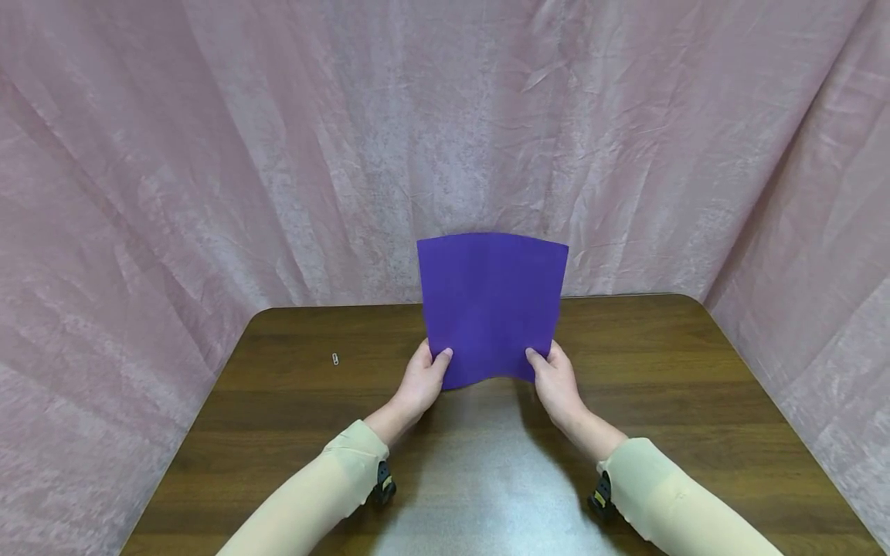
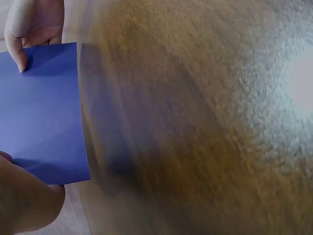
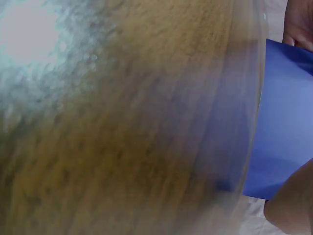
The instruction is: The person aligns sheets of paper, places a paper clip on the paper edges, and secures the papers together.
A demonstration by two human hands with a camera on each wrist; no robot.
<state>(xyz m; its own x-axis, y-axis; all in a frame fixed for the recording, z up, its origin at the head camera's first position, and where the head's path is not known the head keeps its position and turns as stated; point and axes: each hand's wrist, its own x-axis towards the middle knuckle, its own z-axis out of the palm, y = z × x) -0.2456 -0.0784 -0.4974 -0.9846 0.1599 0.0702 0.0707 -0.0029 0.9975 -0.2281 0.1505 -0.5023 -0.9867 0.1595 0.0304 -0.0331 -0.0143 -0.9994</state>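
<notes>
Sleeves [image 1: 306,498]: pale and long, running in from seven and five o'clock, with black wrist devices [image 1: 384,485] showing by the cuffs.
Left hand [image 1: 419,380]: a pinch at eight o'clock on the purple sheet [image 1: 492,309], thumb across the front, the other fingers behind and mostly hidden.
Right hand [image 1: 556,384]: the mirror of it at four o'clock, thumb over the face, that side edge gripped just above the near corner.
Purple sheet: up between both hands at twelve o'clock from the wearer, raised off the wood, near edge waving, far edge bowing gently, bluer in the wrist views.
Step in hand: a two-handed hold, I'd call it, the sheet displayed flat-on and uncreased.
Next move calls for: matched pressure from both thumbs, in my judgement, and wrists working together, because one tugging alone could buckle that soft middle.
Paperclip [image 1: 335,359]: small and pale, lying untouched between nine and ten o'clock from the left hand, well apart from it.
Tabletop [image 1: 660,371]: brown wood grain, glare blazing at six o'clock below the sheet.
Curtain [image 1: 361,139]: pink, wrinkled, hanging right across twelve o'clock beyond the far edge.
</notes>
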